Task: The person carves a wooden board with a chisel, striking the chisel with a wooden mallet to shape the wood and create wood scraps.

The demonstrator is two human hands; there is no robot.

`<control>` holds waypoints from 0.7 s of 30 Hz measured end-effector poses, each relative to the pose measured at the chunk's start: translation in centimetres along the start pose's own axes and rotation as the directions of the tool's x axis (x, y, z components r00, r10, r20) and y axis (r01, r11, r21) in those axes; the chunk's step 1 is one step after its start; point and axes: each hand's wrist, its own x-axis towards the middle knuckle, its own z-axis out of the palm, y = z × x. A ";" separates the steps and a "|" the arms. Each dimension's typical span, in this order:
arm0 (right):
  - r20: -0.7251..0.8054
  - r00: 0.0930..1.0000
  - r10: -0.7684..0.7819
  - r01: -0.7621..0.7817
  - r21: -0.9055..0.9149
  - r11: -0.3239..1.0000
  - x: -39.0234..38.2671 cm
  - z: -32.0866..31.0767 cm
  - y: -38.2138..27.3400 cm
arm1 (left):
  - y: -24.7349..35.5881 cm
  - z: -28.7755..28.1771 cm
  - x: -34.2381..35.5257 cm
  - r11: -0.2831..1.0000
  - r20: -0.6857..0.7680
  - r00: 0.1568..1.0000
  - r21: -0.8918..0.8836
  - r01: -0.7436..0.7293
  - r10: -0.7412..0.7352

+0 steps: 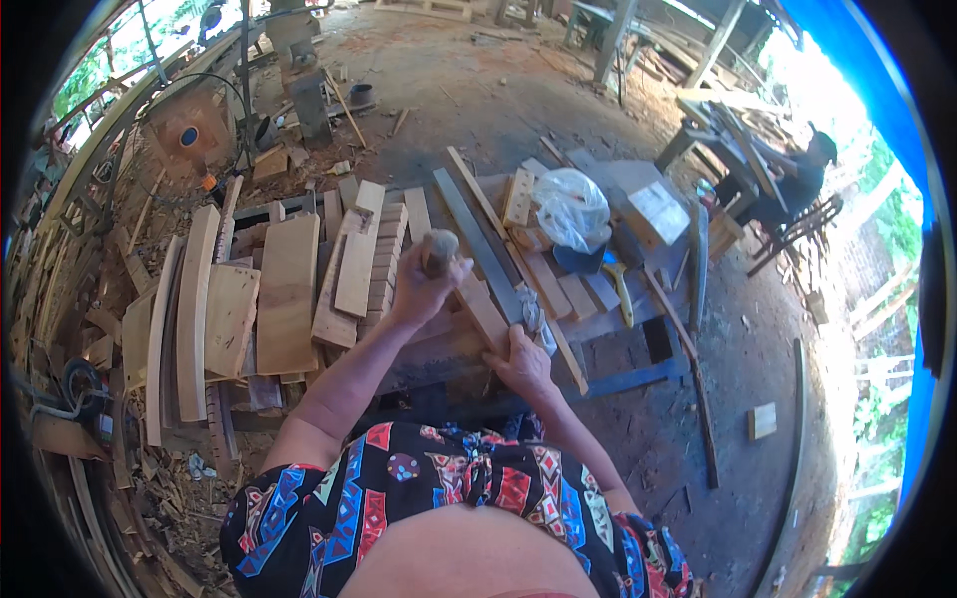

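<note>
My left hand (419,289) is closed around a short wooden piece with a rounded end (439,251), like a handle or mallet head; its lower part is hidden by my fingers. To the right and nearer to me, my right hand (525,367) grips the near end of a pale wooden board (482,311), which slants away from me. Beside that board lies a long grey bar (471,229). Crumpled clear plastic (531,311) sits around the bar's near end, just beyond my right fingers. A thin wooden strip (548,334) runs along the other side.
Stacked planks (289,294) and notched blocks (385,261) cover the bench's left. At right lie a filled plastic bag (571,206), a yellow-handled brush (622,289) and a pale box (658,211). Another person (797,174) sits by a far table. A long stick (703,414) juts past the bench.
</note>
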 end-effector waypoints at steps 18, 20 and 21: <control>-0.794 0.592 -0.137 0.755 0.487 0.438 -2.9 -17.4 -5.6 | 2.0 2.4 0.1 0.985 0.115 0.993 0.175 -0.004 -0.017; -0.455 0.827 -0.330 0.506 0.350 0.788 -3.7 -15.6 -4.6 | 1.9 2.9 0.1 0.988 0.169 0.984 0.154 0.023 -0.049; -0.458 0.826 -0.327 0.506 0.349 0.789 -3.8 -15.8 -4.6 | 1.5 2.8 0.1 0.993 0.173 0.981 0.081 0.081 -0.094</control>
